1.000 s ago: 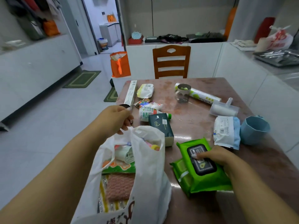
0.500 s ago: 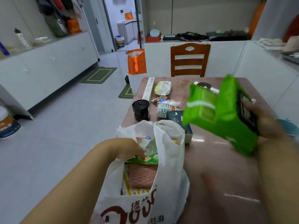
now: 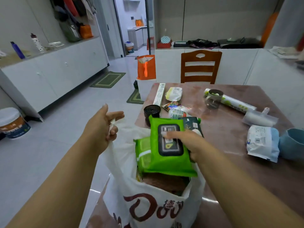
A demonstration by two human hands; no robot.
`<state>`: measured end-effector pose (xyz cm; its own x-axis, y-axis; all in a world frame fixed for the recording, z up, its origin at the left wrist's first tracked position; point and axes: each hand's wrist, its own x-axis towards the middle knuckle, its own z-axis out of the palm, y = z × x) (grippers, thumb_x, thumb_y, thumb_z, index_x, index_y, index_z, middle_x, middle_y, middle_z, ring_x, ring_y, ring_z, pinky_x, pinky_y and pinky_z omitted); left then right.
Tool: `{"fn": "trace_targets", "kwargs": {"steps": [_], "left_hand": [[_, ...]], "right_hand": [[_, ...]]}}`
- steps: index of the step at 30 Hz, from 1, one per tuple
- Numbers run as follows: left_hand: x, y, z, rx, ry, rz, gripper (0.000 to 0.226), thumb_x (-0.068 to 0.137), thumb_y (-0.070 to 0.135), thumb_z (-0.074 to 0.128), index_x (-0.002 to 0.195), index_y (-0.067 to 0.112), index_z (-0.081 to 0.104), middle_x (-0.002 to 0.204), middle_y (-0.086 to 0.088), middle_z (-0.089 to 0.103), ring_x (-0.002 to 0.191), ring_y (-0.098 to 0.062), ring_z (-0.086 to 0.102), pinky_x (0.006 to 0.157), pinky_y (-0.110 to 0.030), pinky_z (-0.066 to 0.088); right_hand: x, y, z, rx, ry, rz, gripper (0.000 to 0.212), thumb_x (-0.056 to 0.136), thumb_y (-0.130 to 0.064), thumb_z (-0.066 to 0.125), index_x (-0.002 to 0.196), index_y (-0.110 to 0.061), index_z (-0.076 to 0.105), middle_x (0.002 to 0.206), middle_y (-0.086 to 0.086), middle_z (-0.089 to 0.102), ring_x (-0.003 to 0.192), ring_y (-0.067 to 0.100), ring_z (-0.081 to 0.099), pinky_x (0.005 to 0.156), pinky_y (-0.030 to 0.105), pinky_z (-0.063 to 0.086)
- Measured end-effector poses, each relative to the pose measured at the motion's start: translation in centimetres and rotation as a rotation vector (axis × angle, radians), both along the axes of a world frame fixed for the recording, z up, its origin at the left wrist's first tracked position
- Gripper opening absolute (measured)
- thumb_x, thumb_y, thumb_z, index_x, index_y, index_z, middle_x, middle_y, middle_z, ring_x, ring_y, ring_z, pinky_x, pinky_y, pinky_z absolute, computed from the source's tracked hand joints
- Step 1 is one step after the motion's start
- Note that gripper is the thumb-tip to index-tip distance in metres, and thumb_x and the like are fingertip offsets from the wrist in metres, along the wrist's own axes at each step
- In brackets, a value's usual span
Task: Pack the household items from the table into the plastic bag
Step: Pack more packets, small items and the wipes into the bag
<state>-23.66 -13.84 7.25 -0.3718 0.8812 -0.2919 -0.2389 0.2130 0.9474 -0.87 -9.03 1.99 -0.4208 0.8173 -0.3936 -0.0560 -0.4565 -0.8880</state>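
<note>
The left hand [image 3: 102,129] pinches the handle of the white plastic bag [image 3: 148,203] and pulls it up and to the left, so the bag's mouth gapes at the near edge of the worktop [image 3: 230,145]. The right hand [image 3: 189,142] grips the green pack of wipes [image 3: 166,160] with fingers curled over its black lid, and the pack sits in the bag's mouth on top of the things inside. Farther off on the worktop lie a black roll [image 3: 152,111], a dark box [image 3: 191,124], a white and blue pack [image 3: 261,142] and a long roll of wrap [image 3: 236,103]
</note>
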Motion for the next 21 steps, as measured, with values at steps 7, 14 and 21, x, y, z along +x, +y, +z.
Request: {"fn": "trace_targets", "kwargs": {"steps": [7,14,21], "left_hand": [[4.0,-0.2,2.8,0.088,0.055,-0.225,0.065,0.097,0.055,0.028,0.117,0.006,0.065,0.122,-0.005,0.064,0.035,-0.009,0.033,0.032,-0.014,0.021],[3.8,0.1,3.2,0.122,0.087,-0.216,0.061,0.098,0.052,0.029,0.110,0.007,0.067,0.121,-0.009,0.066,0.033,-0.009,0.032,0.030,-0.012,0.021],[4.1,1.1,4.6,-0.047,0.397,-0.259,0.045,0.099,0.048,0.034,0.112,0.015,0.062,0.090,-0.018,0.073,0.038,-0.017,0.052,0.043,-0.026,0.046]], "right_hand": [[-3.8,-3.0,-1.9,0.365,-0.786,0.490,0.054,0.097,-0.047,0.037,0.140,-0.015,0.042,0.139,0.016,0.049,0.126,0.032,0.048,0.104,0.037,0.035],[0.8,-0.3,-1.8,0.678,-1.381,0.194,0.058,0.090,-0.061,0.031,0.115,-0.015,0.058,0.120,0.011,0.057,0.113,0.032,0.052,0.090,0.041,0.041],[3.8,1.6,-0.7,0.366,-1.254,0.313,0.045,0.096,-0.050,0.034,0.109,-0.014,0.057,0.117,0.017,0.063,0.104,0.032,0.061,0.087,0.034,0.049]]}}
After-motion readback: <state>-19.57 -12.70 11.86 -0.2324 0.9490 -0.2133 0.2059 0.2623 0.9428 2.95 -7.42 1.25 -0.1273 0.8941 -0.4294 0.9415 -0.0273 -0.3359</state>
